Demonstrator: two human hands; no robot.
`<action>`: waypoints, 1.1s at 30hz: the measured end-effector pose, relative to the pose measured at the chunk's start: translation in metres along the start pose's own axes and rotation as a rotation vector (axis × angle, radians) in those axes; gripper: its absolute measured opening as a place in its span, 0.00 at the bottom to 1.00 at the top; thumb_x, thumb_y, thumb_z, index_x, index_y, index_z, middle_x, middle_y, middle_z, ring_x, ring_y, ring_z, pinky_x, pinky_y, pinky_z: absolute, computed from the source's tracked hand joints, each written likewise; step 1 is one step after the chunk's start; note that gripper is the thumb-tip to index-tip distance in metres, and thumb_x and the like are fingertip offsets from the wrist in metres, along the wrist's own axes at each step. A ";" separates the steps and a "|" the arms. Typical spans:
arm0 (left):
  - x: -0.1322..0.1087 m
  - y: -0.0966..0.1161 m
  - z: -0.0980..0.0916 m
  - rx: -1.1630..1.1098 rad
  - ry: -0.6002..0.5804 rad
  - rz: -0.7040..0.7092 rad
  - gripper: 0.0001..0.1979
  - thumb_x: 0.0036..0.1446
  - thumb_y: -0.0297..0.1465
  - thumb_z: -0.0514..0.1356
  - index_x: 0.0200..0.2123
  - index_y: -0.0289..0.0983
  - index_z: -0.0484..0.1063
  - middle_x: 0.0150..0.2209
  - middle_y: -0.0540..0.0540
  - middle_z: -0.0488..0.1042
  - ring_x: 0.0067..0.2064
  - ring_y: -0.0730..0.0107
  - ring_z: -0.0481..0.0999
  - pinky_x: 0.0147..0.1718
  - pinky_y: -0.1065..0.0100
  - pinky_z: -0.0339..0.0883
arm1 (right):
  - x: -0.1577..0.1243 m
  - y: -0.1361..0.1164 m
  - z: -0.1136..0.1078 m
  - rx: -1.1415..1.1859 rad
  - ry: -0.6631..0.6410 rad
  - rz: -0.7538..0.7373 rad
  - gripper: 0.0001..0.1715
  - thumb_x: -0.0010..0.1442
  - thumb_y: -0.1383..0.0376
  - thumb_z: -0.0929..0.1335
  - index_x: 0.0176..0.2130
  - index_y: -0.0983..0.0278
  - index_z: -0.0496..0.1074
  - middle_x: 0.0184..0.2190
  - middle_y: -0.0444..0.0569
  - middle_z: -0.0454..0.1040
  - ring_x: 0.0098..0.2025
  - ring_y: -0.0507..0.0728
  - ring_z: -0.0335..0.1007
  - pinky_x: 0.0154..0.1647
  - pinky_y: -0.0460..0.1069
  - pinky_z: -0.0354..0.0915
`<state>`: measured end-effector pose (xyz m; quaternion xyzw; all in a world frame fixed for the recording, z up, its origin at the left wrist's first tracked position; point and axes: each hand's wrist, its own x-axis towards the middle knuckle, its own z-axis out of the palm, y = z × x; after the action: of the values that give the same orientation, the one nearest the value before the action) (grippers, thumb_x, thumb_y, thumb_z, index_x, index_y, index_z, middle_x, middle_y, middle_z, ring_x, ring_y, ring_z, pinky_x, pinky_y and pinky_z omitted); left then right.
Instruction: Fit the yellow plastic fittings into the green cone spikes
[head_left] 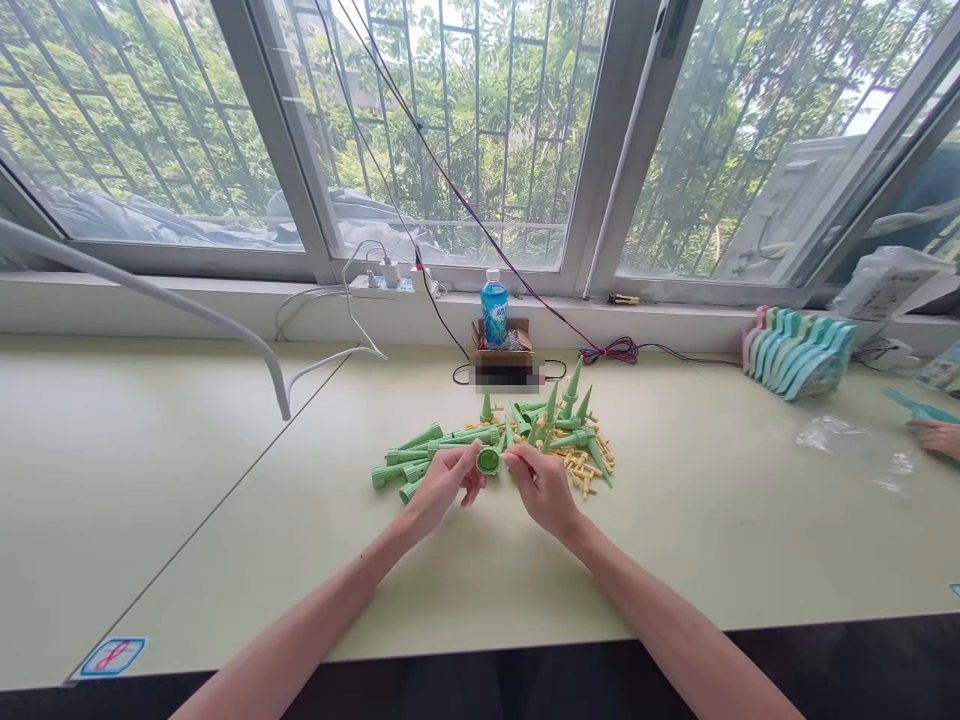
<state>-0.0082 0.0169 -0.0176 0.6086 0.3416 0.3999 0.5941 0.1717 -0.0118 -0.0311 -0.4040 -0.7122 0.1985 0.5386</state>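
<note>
My left hand [444, 482] is closed on a green plastic plant-watering spike [488, 461], whose round, open end faces me. Just right of that opening, my right hand [546, 488] is pinched; whatever sits between its fingertips is too small to make out. Behind the hands, to the right, lies a heap of pointed green spikes [571, 392] mixed with small yellow T-shaped plastic pieces [582, 470]. Several more green spikes with ribbed collars [397, 472] lie side by side beyond my left hand.
A bottle of blue liquid [494, 310] stands in a small cardboard box [517, 335] at the back. Coiled wires [611, 350] run along the sill. Pastel plastic pieces [799, 350] and clear plastic film [855, 445] lie right, near another person's hand [937, 437]. A white tube [225, 315] arches in from the left.
</note>
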 end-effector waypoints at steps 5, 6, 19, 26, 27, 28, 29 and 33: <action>-0.002 -0.001 -0.001 0.035 -0.001 0.007 0.24 0.66 0.48 0.56 0.25 0.36 0.63 0.17 0.53 0.66 0.17 0.78 0.62 0.20 0.72 0.56 | 0.000 0.003 0.000 0.016 0.020 0.035 0.19 0.71 0.56 0.60 0.32 0.63 0.68 0.20 0.39 0.58 0.21 0.49 0.48 0.23 0.45 0.50; -0.002 -0.001 -0.001 0.037 -0.005 0.011 0.23 0.66 0.47 0.57 0.26 0.36 0.63 0.17 0.53 0.65 0.17 0.78 0.62 0.20 0.72 0.56 | 0.000 0.003 0.000 0.016 0.024 0.037 0.19 0.71 0.56 0.60 0.32 0.63 0.68 0.20 0.39 0.57 0.21 0.49 0.48 0.23 0.45 0.50; -0.002 -0.001 0.000 0.067 -0.066 0.081 0.24 0.62 0.44 0.62 0.56 0.39 0.70 0.43 0.43 0.72 0.19 0.84 0.64 0.18 0.72 0.62 | 0.001 0.001 -0.003 -0.035 0.025 0.113 0.24 0.72 0.53 0.58 0.27 0.61 0.59 0.19 0.38 0.56 0.20 0.49 0.50 0.22 0.46 0.50; -0.002 -0.004 0.000 0.115 -0.111 0.128 0.25 0.62 0.42 0.62 0.60 0.39 0.67 0.52 0.37 0.69 0.25 0.81 0.66 0.19 0.74 0.64 | 0.001 0.001 -0.003 -0.071 0.016 0.143 0.27 0.72 0.50 0.56 0.26 0.61 0.57 0.18 0.39 0.57 0.19 0.49 0.50 0.21 0.46 0.49; -0.002 -0.003 0.001 0.120 -0.110 0.140 0.25 0.62 0.41 0.62 0.59 0.39 0.68 0.53 0.37 0.68 0.25 0.80 0.66 0.19 0.74 0.65 | 0.001 0.001 -0.003 -0.074 0.018 0.145 0.27 0.72 0.50 0.56 0.25 0.61 0.56 0.18 0.39 0.57 0.19 0.49 0.50 0.21 0.46 0.49; -0.002 -0.003 0.002 0.127 -0.106 0.157 0.24 0.62 0.41 0.62 0.59 0.40 0.69 0.53 0.38 0.67 0.26 0.80 0.66 0.20 0.74 0.65 | 0.001 0.001 -0.003 -0.073 0.018 0.148 0.27 0.72 0.50 0.56 0.25 0.61 0.56 0.18 0.39 0.57 0.19 0.49 0.50 0.22 0.46 0.50; -0.002 -0.002 0.003 0.137 -0.100 0.172 0.23 0.62 0.41 0.62 0.58 0.40 0.70 0.53 0.38 0.66 0.26 0.80 0.66 0.20 0.74 0.65 | 0.001 0.001 -0.003 -0.071 0.019 0.151 0.27 0.72 0.51 0.56 0.25 0.61 0.56 0.18 0.40 0.58 0.19 0.49 0.51 0.22 0.46 0.50; -0.004 0.002 0.007 0.184 -0.064 0.176 0.22 0.62 0.41 0.62 0.56 0.40 0.70 0.53 0.38 0.66 0.26 0.80 0.66 0.19 0.75 0.65 | 0.000 0.001 -0.001 -0.051 0.052 0.157 0.26 0.72 0.50 0.57 0.26 0.61 0.56 0.19 0.40 0.58 0.20 0.50 0.51 0.22 0.46 0.51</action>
<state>-0.0040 0.0107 -0.0161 0.7006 0.3027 0.3979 0.5091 0.1733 -0.0111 -0.0313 -0.4771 -0.6689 0.2112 0.5295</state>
